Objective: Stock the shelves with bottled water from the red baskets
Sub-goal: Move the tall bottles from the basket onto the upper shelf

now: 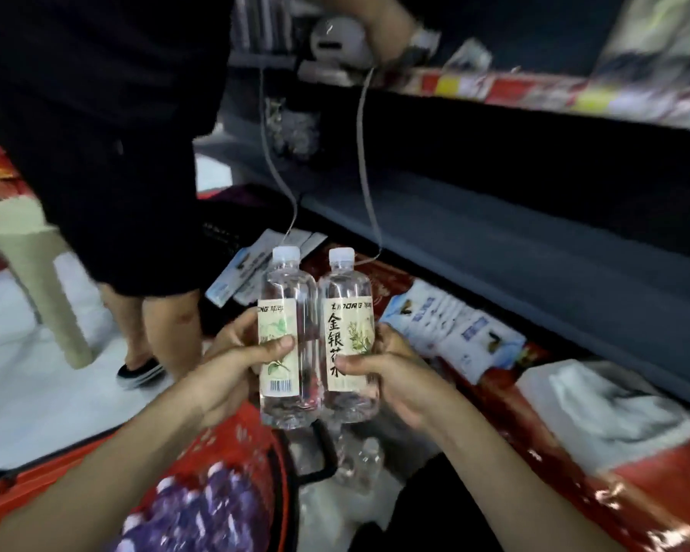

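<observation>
Foremost, dark grey shelving (534, 217) along the right, tiered, with a red and yellow price strip (494, 87) on the upper edge and blurred goods above. Next, second person in black clothing (96, 133) standing at upper left, legs bare, one dark shoe (140, 372) on pale floor; an arm with a wristwatch (379, 21) at the upper tier. Then red basket (236, 440) at lower left, partly under the left forearm, black handle (319, 456) at its right edge, purple-topped goods (200, 507) inside, blurred. Then left hand (232, 364), curled round left bottle (283, 312), thumb across the label, fingers behind. Likewise right hand (395, 376), curled round right bottle (345, 308), thumb over the lower label. Both bottles upright, clear, white-capped, cream-labelled, touching side by side, held at centre just above the basket and short of the shelving. White and blue packets (447, 328) strewn on red patterned ground at the foot of the shelving. Further clear bottles (365, 460) low at centre beneath the held pair, their container not discernible. Lastly, two thin grey cables (361, 153) hanging from the upper tier.
</observation>
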A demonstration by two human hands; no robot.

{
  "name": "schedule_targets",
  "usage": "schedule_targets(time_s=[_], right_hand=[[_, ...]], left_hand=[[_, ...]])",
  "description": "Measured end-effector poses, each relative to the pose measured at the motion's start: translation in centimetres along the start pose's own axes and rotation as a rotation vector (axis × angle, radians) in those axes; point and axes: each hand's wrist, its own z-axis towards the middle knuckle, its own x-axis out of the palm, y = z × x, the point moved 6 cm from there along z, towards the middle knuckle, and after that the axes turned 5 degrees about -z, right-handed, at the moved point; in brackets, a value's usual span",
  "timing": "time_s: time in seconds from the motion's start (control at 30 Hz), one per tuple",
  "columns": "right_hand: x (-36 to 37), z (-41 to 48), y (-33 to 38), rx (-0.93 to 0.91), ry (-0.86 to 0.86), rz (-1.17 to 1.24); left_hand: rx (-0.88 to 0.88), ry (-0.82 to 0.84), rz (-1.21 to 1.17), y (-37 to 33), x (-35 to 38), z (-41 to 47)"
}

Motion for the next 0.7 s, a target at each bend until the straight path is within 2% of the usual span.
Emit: schedule_targets(time_s=[0.4, 0.7], right_hand=[[-16.6, -14.1, 19.0, -0.423, -0.458, -0.045], [-25.2, -20.4, 25.5, -0.587, -0.724, -0.044]], left_hand=[[0.192, 0.49, 0.066, -12.2, 26.5, 4.0], [0.28, 0.611, 0.149, -16.1, 39.8, 6.3]])
